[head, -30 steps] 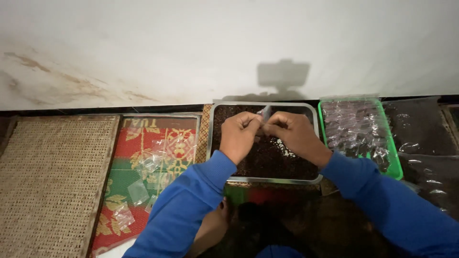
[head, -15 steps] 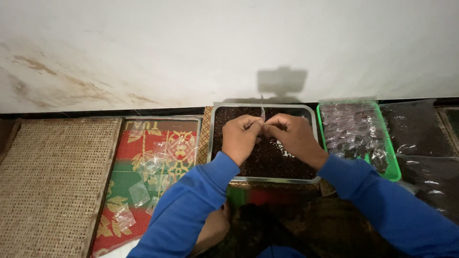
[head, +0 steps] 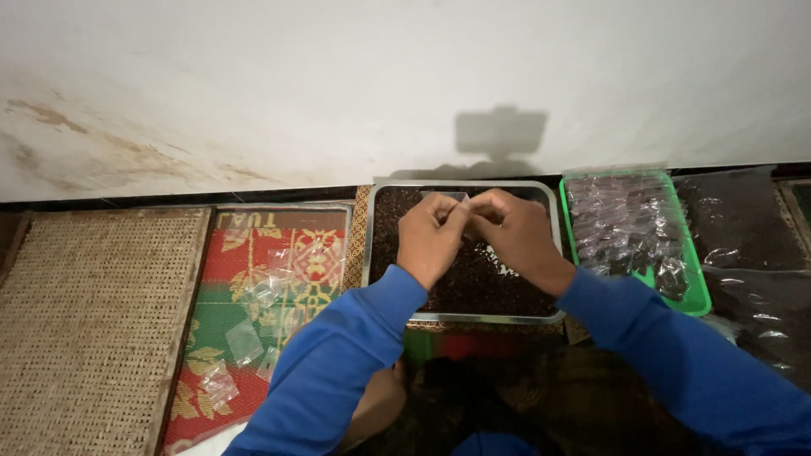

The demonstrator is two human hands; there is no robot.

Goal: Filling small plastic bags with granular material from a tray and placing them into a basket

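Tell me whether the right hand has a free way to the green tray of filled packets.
Probably yes. The right hand is above the metal tray, the green tray sits just beside it, and nothing stands between; but both hands pinch a small clear bag.

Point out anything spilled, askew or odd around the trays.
Nothing looks spilled: the dark granules stay inside the metal tray. Small clear bags lie scattered loosely over the red patterned mat, not stacked. The wall is stained brown. Both hands, left hand and right hand, pinch one small bag.
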